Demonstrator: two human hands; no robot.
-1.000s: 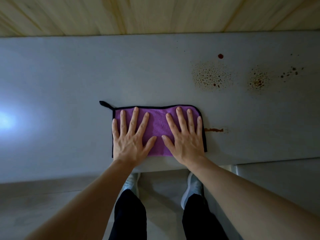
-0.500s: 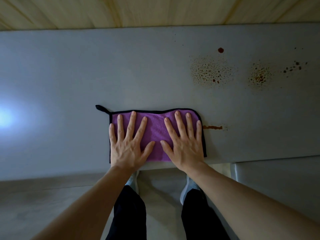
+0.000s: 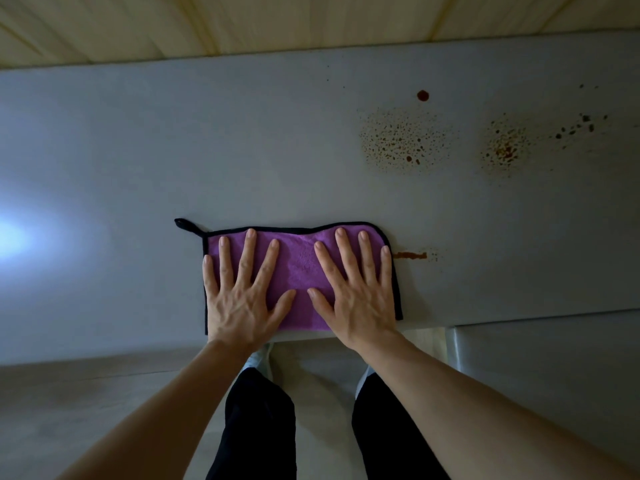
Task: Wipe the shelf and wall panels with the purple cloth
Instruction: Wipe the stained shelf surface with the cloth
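A purple cloth (image 3: 298,268) with black trim and a small loop at its far left corner lies flat on the grey shelf (image 3: 173,150), near the front edge. My left hand (image 3: 239,292) presses flat on its left half, fingers spread. My right hand (image 3: 356,292) presses flat on its right half, fingers spread too. Neither hand grips the cloth. A brown smear (image 3: 410,255) lies just right of the cloth. Two speckled brown stains (image 3: 401,140) (image 3: 505,147) and a dark red drop (image 3: 423,95) mark the shelf further back on the right.
A pale wood-grain wall panel (image 3: 311,22) runs along the back of the shelf. A lower grey surface (image 3: 554,358) sits at the right front. My legs and shoes stand on the floor (image 3: 86,393) below the shelf edge. A light glare shows at the far left.
Both hands have slid the cloth back toward the shelf's front edge. The brown smear beside it stays where it was.
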